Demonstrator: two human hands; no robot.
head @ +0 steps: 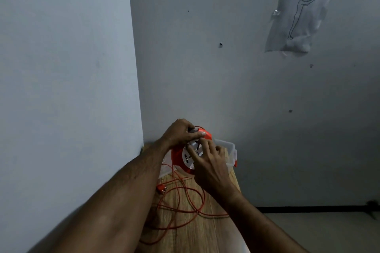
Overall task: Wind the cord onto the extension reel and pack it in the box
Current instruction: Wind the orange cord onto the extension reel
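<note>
Reel (186, 155) lower centre, tilted, socket face toward camera. Left hand (181, 132) clamps top rim; right hand (207, 162) fingers spread on face. Loose cord (185, 209) lies below on bench (205, 232); box (230, 150) just behind reel.

Glossy orange plastic rims the extension reel (181, 157), its socket face matt white plastic. The thin orange cord (185, 209) looks smooth and rubbery on a wood-grain laminate table (195, 238). The box (230, 150) is translucent, frosted plastic; the walls (61, 68) are matt painted.
</note>
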